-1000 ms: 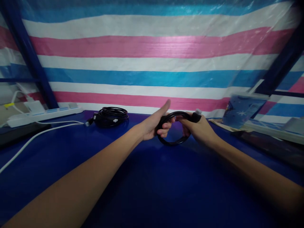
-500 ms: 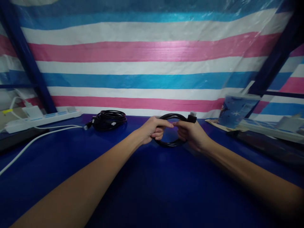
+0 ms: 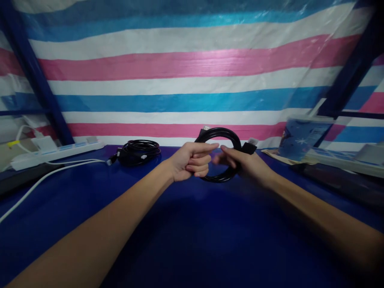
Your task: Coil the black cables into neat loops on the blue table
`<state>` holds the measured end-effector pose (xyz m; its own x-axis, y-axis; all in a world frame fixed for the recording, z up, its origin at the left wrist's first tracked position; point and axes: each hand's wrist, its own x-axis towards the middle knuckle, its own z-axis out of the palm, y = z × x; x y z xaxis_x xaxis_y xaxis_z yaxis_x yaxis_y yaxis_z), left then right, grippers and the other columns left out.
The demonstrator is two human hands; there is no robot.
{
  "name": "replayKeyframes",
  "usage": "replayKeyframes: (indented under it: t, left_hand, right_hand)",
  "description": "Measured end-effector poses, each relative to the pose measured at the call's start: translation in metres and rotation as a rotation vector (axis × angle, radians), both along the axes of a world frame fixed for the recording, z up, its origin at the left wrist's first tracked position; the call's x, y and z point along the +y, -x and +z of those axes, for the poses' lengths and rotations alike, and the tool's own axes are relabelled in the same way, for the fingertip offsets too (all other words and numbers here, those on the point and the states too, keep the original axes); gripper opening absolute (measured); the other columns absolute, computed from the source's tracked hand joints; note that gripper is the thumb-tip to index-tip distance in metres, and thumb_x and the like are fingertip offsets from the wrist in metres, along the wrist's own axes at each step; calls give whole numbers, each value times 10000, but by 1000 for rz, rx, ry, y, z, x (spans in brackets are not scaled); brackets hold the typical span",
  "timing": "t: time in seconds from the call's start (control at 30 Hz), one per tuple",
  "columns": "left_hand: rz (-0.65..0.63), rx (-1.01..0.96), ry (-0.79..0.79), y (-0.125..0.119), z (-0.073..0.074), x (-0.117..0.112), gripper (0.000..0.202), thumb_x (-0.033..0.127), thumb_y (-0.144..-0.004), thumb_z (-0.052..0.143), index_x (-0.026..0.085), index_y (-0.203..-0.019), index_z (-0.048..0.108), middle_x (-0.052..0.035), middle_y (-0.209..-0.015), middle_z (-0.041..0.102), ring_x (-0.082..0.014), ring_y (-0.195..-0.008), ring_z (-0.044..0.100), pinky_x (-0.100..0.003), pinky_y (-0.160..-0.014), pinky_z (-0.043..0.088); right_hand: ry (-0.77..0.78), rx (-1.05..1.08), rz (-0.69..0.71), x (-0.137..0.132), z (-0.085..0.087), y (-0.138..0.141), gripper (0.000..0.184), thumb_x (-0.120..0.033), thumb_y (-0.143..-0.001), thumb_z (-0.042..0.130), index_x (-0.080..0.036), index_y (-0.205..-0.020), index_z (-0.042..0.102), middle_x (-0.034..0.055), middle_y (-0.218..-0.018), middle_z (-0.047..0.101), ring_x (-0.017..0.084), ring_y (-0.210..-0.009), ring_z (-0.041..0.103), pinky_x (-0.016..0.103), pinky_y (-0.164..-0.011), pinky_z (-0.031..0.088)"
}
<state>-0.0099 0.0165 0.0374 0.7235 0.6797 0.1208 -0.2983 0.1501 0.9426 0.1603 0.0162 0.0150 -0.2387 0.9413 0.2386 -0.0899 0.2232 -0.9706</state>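
Above the blue counter (image 3: pixel 192 240), holding up a black coil (image 3: pixel 225 133) as an upright ring. Closed over its left side with the curled fingers (image 3: pixel 200 162) of the left hand (image 3: pixel 186 162), with one pointing toward the right hand (image 3: pixel 253 164); passing behind the thumb there, with fingers too blurred to tell whether pinching or loose. To the left along the counter, a second coil (image 3: pixel 139 156) and a power strip (image 3: pixel 60 152); to the right, a cup (image 3: pixel 304 138). Backed by a striped sheet (image 3: pixel 180 66).
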Motion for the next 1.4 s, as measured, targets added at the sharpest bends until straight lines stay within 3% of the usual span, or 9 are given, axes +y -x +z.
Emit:
replayKeyframes:
  t: [0.1,0.23,0.43,0.63,0.73,0.87,1.03,1.23,1.4]
  left_hand:
    - [88,17,-49,-3,1,0,456,144,-766,499,206,-409,223,86,-313,162,-24,-255,164,-194,-343,255]
    - [178,-10,-76,-13,-1,-3,435,126,-713,503,208,-415,198,90,-311,154,-20,-253,152,-197,-342,218]
    - [93,54,-27,-7,-7,1,407,142,-683,526,204,-400,240,91,-297,156,-20,-259,149,-194,-355,232]
    - [-150,85,91,5,-22,11,410,138,-649,576,203,-388,266,83,-298,218,-26,-268,169,-219,-416,333]
    - [-124,84,121,5,-30,14,392,136,-614,587,207,-385,277,81,-293,223,-27,-264,163,-231,-407,326]
    - [68,37,102,-5,-38,13,427,149,-645,563,213,-392,225,90,-296,177,-22,-266,138,-213,-371,275]
    - [391,-32,39,-18,-45,10,424,143,-682,543,206,-422,214,105,-325,152,-19,-271,130,-193,-331,212]
    - [544,1,-38,-19,-44,-3,370,136,-670,538,204,-423,271,105,-323,191,-28,-273,177,-206,-343,250]
    - [676,116,-111,-23,-45,-21,352,109,-681,526,199,-418,311,96,-309,237,-49,-261,261,-230,-368,306]
  right_hand:
    - [-56,99,13,-4,8,-1,388,-429,-756,670,-176,-499,526,-11,-534,512,81,-481,449,243,-543,427]
    - [126,171,161,-11,14,-3,540,-383,-733,659,-196,-403,275,-81,-363,180,42,-317,133,234,-345,176]
    - [196,151,411,-6,6,-7,558,-297,-693,634,-188,-417,162,-89,-363,109,31,-324,97,244,-383,169]
    - [301,72,603,-1,-5,-11,609,-304,-654,633,-177,-400,95,-80,-332,148,23,-309,131,227,-383,178]
    - [340,35,657,0,-7,-11,587,-304,-651,628,-180,-388,118,-79,-324,169,23,-304,141,220,-377,195]
    - [340,32,607,2,-9,-11,572,-293,-661,628,-183,-398,132,-81,-327,180,21,-306,134,212,-366,183]
    - [282,92,397,0,-13,-3,547,-253,-674,610,-199,-425,126,-88,-350,150,31,-312,132,222,-359,186]
    - [206,142,142,-13,-20,7,395,-205,-627,587,-205,-419,251,-93,-358,171,37,-311,145,223,-344,192]
    - [140,139,10,-22,-24,11,399,-192,-610,596,-217,-419,247,-90,-349,205,44,-304,192,234,-347,233]
